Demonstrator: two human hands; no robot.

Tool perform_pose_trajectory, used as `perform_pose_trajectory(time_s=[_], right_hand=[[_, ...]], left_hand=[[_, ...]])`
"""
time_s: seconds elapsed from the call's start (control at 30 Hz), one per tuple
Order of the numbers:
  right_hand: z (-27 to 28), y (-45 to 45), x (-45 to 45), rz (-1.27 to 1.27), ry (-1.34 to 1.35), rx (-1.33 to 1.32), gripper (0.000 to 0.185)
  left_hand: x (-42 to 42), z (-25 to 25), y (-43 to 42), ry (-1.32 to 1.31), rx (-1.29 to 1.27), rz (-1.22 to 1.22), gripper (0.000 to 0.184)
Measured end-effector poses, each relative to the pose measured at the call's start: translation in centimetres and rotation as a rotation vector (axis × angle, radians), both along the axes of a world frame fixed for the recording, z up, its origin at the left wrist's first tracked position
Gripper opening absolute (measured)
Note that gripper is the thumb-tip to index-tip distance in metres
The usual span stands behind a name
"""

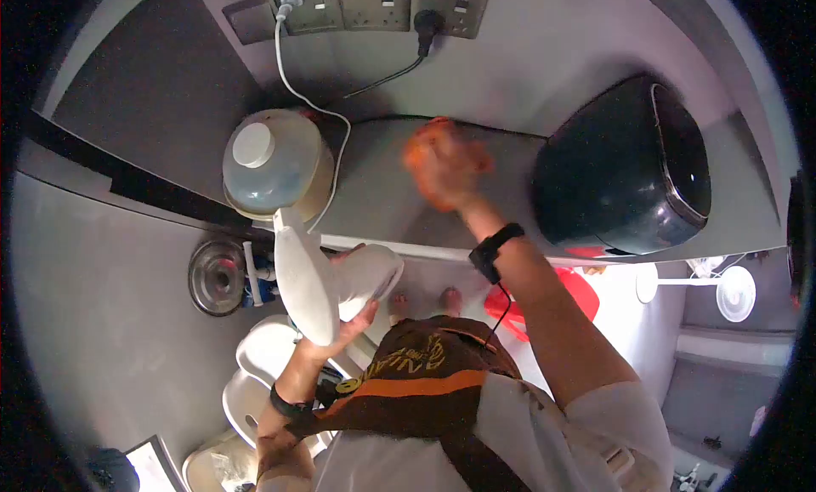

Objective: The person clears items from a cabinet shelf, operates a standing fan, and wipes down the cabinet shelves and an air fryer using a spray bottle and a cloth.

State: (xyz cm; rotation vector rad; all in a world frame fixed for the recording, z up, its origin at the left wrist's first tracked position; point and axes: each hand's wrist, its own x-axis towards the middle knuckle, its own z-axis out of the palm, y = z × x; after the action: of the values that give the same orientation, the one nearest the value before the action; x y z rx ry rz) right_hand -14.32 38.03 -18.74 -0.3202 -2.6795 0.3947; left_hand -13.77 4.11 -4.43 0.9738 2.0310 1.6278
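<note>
My left hand [354, 324] is closed around a white appliance [308, 279], held in front of my apron just below the counter edge. It has a long, flat, rounded part and a thicker rounded body; I cannot make out its exact kind. Over the grey counter, my right hand [455, 173] is pressed around an orange cloth [425, 156]. Motion blurs both the fingers and the cloth. To the left of the cloth stands a round container [276, 173] with a translucent domed lid and a white knob.
A black air fryer-like appliance [603, 173] stands at the right of the counter [365, 203]. Wall sockets [357, 7] hold a white plug and a black plug, their cables trailing down. Below are white chairs [263, 347], a red stool [582, 296] and a metal lid [217, 277].
</note>
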Motion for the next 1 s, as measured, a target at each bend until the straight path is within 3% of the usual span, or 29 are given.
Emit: perform_pose_trajectory(time_s=[0.03, 0.1, 0.17, 0.2, 0.23, 0.3, 0.37, 0.4, 0.47, 0.57, 0.63, 0.8, 1.0], right_hand=[[-2.2, 3.3, 1.1, -0.187, -0.175, 0.123, 0.035], [3.0, 1.6, 4.7, -0.497, -0.013, 0.291, 0.044], [3.0, -0.9, 8.8, -0.472, 0.050, 0.214, 0.051], [2.7, -2.4, 11.1, -0.461, 0.035, 0.207, 0.053], [2.4, -3.9, 13.1, -0.448, 0.019, 0.200, 0.055], [2.8, -5.0, 14.9, -0.432, -0.034, 0.182, 0.056], [2.3, -4.1, 14.4, -0.419, -0.096, 0.149, 0.057], [1.5, -1.9, 12.3, -0.506, -0.038, 0.181, 0.058], [2.4, 1.6, 8.2, -0.580, 0.031, 0.209, 0.059], [3.9, 1.7, 5.7, -0.651, -0.140, -0.007, 0.055], [2.4, -1.3, 9.1, -0.344, 0.008, 0.203, 0.055], [1.4, -4.4, 18.6, -0.008, -0.021, 0.095, 0.058], [2.0, -3.2, 18.8, 0.306, -0.064, 0.014, 0.063]], left_hand=[[-0.4, 0.4, 0.6, 0.007, -0.002, -0.003, 0.052], [-0.4, 0.8, 1.0, 0.129, 0.090, -0.035, 0.052], [-0.5, -1.6, 0.6, -0.015, -0.027, -0.080, 0.055], [-0.6, -2.3, 1.4, -0.230, 0.079, -0.047, 0.054], [-1.1, -2.3, 2.4, -0.005, 0.027, -0.056, 0.054], [-1.6, -2.6, 4.0, 0.118, -0.007, -0.063, 0.054], [-1.8, -2.3, 6.1, 0.028, -0.078, -0.065, 0.056], [-2.2, -1.9, 7.5, 0.156, -0.042, -0.088, 0.058], [-3.1, -3.2, 10.0, 0.174, 0.034, -0.101, 0.058], [-3.4, -2.5, 15.3, 0.319, 0.102, 0.022, 0.062], [-3.8, -2.6, 18.5, 0.335, 0.171, 0.007, 0.067], [-2.9, -4.7, 24.0, 0.287, 0.140, -0.090, 0.072], [-2.0, -7.1, 28.8, 0.286, 0.247, -0.137, 0.076]])
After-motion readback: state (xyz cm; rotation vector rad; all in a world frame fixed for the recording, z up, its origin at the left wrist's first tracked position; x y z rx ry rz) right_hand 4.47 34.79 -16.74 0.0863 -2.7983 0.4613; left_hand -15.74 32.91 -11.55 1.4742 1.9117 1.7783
